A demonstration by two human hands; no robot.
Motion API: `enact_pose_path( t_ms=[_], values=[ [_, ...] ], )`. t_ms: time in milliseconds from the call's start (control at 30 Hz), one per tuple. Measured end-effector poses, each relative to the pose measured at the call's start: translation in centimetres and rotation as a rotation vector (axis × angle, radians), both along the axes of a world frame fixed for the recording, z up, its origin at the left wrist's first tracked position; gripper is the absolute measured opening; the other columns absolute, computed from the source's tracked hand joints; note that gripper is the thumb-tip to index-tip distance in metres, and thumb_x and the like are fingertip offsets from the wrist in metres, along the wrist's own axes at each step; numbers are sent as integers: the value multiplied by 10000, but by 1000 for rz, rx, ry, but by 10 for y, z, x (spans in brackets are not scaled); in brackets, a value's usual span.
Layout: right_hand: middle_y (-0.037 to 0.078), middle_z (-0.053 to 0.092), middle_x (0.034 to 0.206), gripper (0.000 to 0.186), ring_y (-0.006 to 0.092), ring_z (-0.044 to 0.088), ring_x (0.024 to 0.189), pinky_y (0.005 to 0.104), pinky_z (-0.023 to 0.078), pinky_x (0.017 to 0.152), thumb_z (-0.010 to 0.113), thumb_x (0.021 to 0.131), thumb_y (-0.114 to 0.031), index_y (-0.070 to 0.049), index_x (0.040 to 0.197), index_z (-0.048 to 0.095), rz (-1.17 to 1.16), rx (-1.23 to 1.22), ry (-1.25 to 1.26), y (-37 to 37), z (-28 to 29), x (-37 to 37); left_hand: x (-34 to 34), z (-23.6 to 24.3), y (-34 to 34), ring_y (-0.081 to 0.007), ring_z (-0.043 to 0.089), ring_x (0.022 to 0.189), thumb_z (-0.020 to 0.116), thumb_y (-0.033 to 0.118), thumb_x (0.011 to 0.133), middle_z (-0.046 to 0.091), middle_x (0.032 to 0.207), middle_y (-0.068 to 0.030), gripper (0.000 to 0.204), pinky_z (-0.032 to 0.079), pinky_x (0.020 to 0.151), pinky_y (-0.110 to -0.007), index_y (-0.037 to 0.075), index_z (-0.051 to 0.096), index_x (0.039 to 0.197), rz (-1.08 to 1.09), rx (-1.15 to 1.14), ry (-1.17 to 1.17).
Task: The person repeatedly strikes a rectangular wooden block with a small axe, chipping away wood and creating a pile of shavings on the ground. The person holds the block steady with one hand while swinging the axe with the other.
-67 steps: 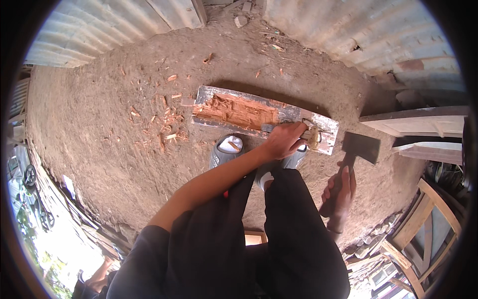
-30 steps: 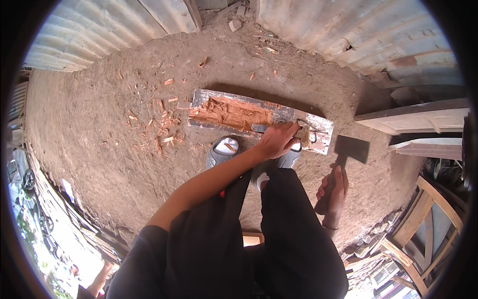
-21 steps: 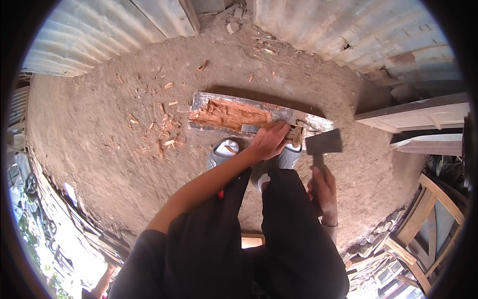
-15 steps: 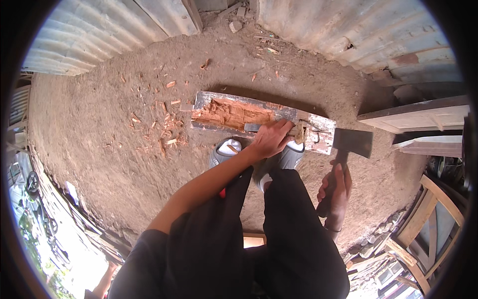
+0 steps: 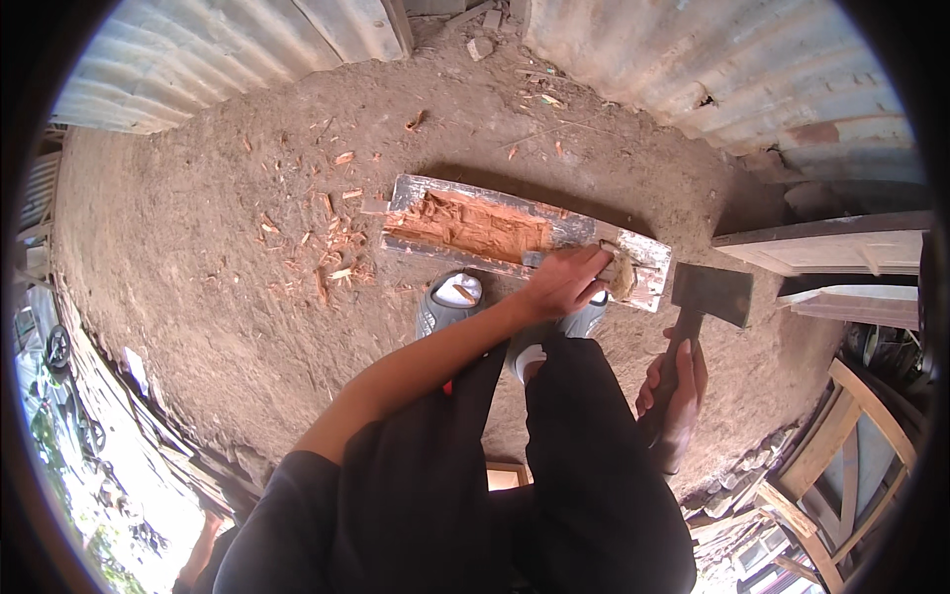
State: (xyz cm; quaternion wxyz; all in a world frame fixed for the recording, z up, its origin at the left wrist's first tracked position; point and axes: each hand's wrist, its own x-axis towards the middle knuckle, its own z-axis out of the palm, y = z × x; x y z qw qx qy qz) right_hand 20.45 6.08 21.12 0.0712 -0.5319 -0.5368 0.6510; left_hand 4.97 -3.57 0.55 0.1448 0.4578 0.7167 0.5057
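A weathered wooden block (image 5: pixel 571 233) with peeling white and dark paint lies on the dirt in front of my feet. A long reddish hollow (image 5: pixel 485 224) is cut into its left part. My left hand (image 5: pixel 564 281) is closed around a chisel (image 5: pixel 532 258); its metal blade points left towards the hollow and its frayed handle end (image 5: pixel 621 274) sticks out at the right. My right hand (image 5: pixel 677 381) grips the dark handle of a hatchet (image 5: pixel 712 294), whose broad head is just right of the block, apart from it. The chisel's middle is hidden by my fingers.
Reddish wood chips (image 5: pixel 332 247) are scattered on the dirt left of the block. Corrugated metal sheets (image 5: pixel 712 69) stand at the far side. Wooden panels (image 5: pixel 821 243) and a wooden frame (image 5: pixel 841 445) are at the right. My shoes (image 5: pixel 450 302) are close to the block's near edge.
My left hand and the chisel have shifted right along the block, and the blade is farther from the hollow's left end. The hatchet has moved slightly right, away from the block's end.
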Motion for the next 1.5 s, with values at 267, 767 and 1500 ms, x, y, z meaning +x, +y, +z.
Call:
enact_pose_path(
  t_ms=[267,767,1500],
  values=[
    [20,490,654,465,118,487,426,270,384,375,544,1087,-430,-15,1296,532,67,139,-78,-6,-19,0,-3,-14,-5,-395,679,892,723,266,939,650,987,-157,384,528,746,-485,38,560,1201,-2,-25,-14],
    [13,513,670,421,109,500,437,273,413,386,550,1087,-409,-16,1238,548,300,19,-166,13,-38,-5,-7,-4,-11,-431,652,890,685,151,889,639,990,-201,363,508,763,-496,21,544,1198,81,-44,-66],
    [29,540,666,327,121,513,429,280,420,380,550,1090,-345,-28,1172,543,309,-18,-170,0,-41,-10,-2,-8,-8,-401,666,919,720,213,905,654,1028,-174,387,504,765,-489,33,567,1211,59,-67,-8]
  ],
)
